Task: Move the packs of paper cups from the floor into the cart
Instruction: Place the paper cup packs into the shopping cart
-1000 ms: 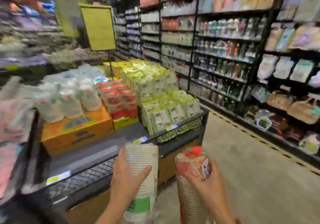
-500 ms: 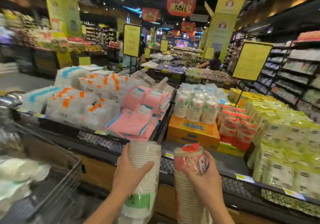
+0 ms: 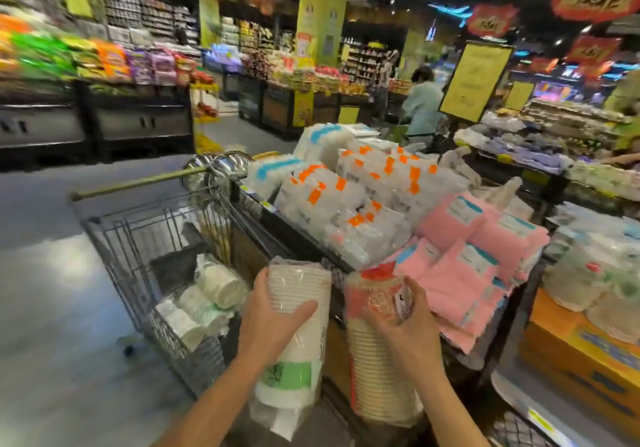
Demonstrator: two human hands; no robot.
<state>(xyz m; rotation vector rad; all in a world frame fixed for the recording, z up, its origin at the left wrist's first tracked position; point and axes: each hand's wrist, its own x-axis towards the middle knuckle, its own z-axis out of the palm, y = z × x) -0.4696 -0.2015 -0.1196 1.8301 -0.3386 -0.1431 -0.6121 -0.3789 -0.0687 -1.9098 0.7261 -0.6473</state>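
Note:
My left hand (image 3: pixel 273 322) grips a white pack of paper cups (image 3: pixel 299 335) with a green label, held upright. My right hand (image 3: pixel 403 332) grips a second pack of paper cups (image 3: pixel 374 370) with red wrapping at its top. Both packs hang side by side at chest height, just right of a wire shopping cart (image 3: pixel 121 249). Inside the cart lie a few white cup packs (image 3: pixel 204 301).
A display table (image 3: pixel 277 225) with clear plastic packs and pink napkin packs (image 3: pixel 467 256) stands right behind my hands. An orange box (image 3: pixel 585 353) with bowls sits at the right. Grey floor stretches to the left. A person (image 3: pixel 422 103) stands far back.
My view has swung left; the cart has come into full view at the left. Both hands still hold their packs in the same pose.

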